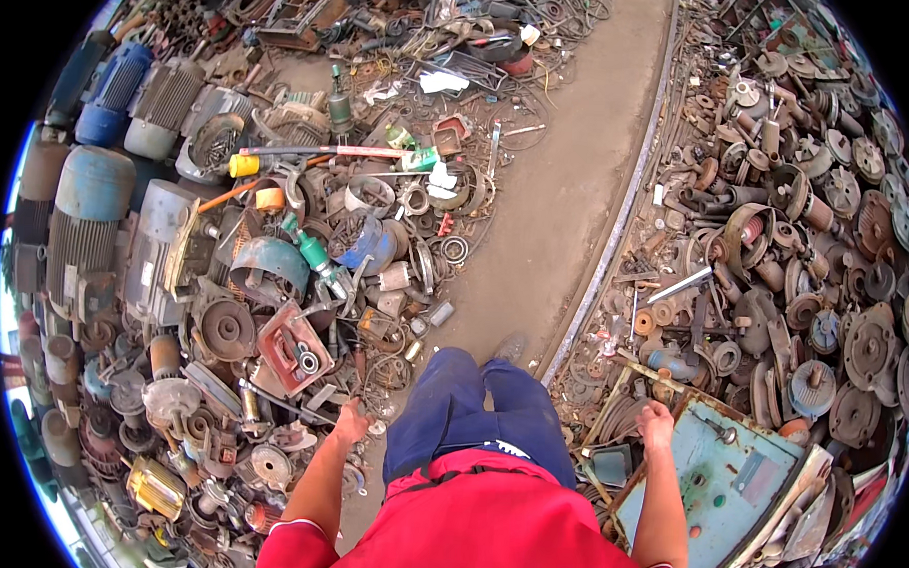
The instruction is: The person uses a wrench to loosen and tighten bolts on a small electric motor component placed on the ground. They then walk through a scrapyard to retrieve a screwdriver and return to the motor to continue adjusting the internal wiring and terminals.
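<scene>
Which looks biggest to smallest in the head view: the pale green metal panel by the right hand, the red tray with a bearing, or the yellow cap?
1. Pale green metal panel, though it lies nearest the camera.
2. Red tray.
3. Yellow cap.

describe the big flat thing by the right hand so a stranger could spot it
Start from the dirt path, then look to the rusty scrap heap on its right. At the heap's near end, beside the right hand, lies a pale green metal panel, flat and painted among round brown parts.

At five o'clock the teal metal panel runs out of frame, its lower corner cut off.
</scene>
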